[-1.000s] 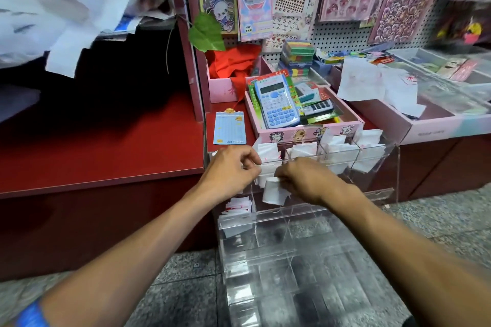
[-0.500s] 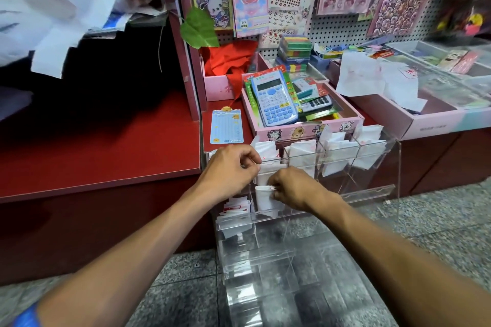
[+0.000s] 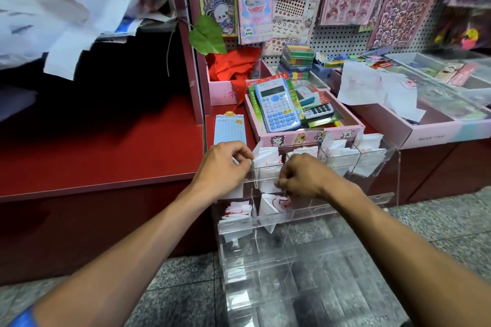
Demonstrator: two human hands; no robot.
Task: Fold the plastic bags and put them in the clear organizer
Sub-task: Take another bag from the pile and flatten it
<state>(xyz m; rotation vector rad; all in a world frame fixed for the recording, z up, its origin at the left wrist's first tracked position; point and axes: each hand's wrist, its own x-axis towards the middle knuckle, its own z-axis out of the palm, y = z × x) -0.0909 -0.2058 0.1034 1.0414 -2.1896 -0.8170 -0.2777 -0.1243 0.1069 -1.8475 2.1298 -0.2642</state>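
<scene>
Head view: clear organizer [image 3: 300, 268] stands on the speckled floor against the front edge of the red counter [image 3: 101, 156], tiered rows of transparent compartments.

Left hand [image 3: 225, 167] is at the left end of the organizer's top row, fingers curled and pinching the upper edge of a folded white plastic bag [image 3: 265, 160] standing in the compartment there. Right hand [image 3: 303, 178] is just beside it, in front of the same row, fingers curled; it seems to pinch the lower part of white plastic, but the grip itself is hidden behind the knuckles, so I cannot tell for sure.

Second row down: one folded bag with red print [image 3: 273, 206] in the compartment right under the right hand; a small stack of folded bags [image 3: 237, 211] in the left end compartment. More folded white bags [image 3: 353, 151] fill the top-row compartments toward the right end.

On the counter behind the organizer: pink box [image 3: 313, 135] with a blue calculator [image 3: 279, 106], blue card [image 3: 230, 129] at its left. Loose white bags [image 3: 377, 87] lie over the pink tray [image 3: 435, 133] at right.
</scene>
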